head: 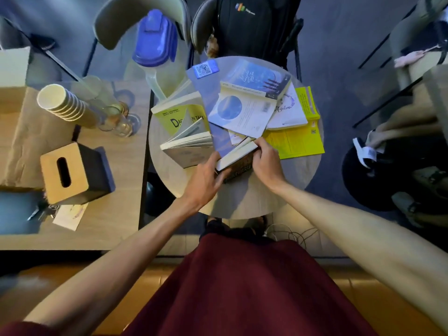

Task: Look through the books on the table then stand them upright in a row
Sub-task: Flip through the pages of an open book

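Now working at round table (pixel 244 202), books lying scattered flat from 10 to 2 o'clock, none standing upright in row yet. Yellow book (pixel 297 139) sitting at 2 o'clock, half buried under white ones. Dark book (pixel 236 161) at centre, tilted on edge, probably for looking through. My left hand (pixel 206 177) clamping its near end, my right hand (pixel 265 161) pinching its far edge. Cover title hidden under my fingers, blurred, unreadable.

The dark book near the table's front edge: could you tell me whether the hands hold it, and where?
Yes. The left hand grips the thick dark-covered book at its near end; the right hand pinches its far upper corner.
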